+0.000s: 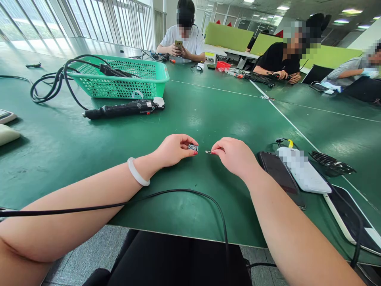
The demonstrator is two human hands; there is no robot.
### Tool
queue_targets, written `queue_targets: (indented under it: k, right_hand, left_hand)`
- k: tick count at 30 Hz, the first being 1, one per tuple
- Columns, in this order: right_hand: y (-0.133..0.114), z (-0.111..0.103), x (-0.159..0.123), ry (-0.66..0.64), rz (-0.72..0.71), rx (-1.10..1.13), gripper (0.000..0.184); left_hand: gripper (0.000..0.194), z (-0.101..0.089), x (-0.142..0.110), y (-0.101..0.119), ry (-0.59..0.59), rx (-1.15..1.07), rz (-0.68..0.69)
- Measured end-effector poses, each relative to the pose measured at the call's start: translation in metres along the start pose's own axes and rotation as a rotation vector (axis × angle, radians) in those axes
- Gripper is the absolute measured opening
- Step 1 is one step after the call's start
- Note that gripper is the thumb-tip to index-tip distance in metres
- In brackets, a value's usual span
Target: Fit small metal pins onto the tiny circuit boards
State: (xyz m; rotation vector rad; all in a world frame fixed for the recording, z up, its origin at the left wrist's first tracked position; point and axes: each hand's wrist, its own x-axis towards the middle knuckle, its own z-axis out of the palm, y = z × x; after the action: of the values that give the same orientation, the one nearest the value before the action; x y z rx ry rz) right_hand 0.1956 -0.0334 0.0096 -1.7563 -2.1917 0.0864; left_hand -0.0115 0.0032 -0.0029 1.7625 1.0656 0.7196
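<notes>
Between the thumb and fingers of my left hand [175, 150] is a small grey-and-black block [193, 147], too small to name its kind. Just to the right, my right hand [233, 155] pinches a tiny, thin metallic piece [208, 152] that points toward the block. A short gap separates the two pieces. Both hands are low over the green tabletop [190, 174], near its front edge. Beyond my left hand lies a black electric screwdriver [125, 108] with its cable.
A green plastic basket [119, 77] holding a black cabled item stands at the back left. To the right lie a dark phone [281, 176], a white device [303, 169] and a tablet [354, 214]. A black cable [178, 190] crosses in front. Several people sit across the table.
</notes>
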Motion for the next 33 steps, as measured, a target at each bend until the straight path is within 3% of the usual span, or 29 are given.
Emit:
queue_targets:
  k: [8, 25, 33]
  right_hand:
    - [-0.030, -0.002, -0.005, 0.131, -0.104, 0.135, 0.019]
    - [-0.036, 0.003, -0.005, 0.127, -0.123, 0.052, 0.020]
    - [-0.037, 0.002, -0.006, 0.149, -0.122, 0.058, 0.020]
  left_hand:
    - [0.022, 0.005, -0.003, 0.005, 0.023, 0.147, 0.113]
    - [0.022, 0.008, -0.004, 0.007, 0.002, 0.168, 0.107]
    - [0.025, 0.008, -0.003, 0.004, -0.017, 0.074, 0.073]
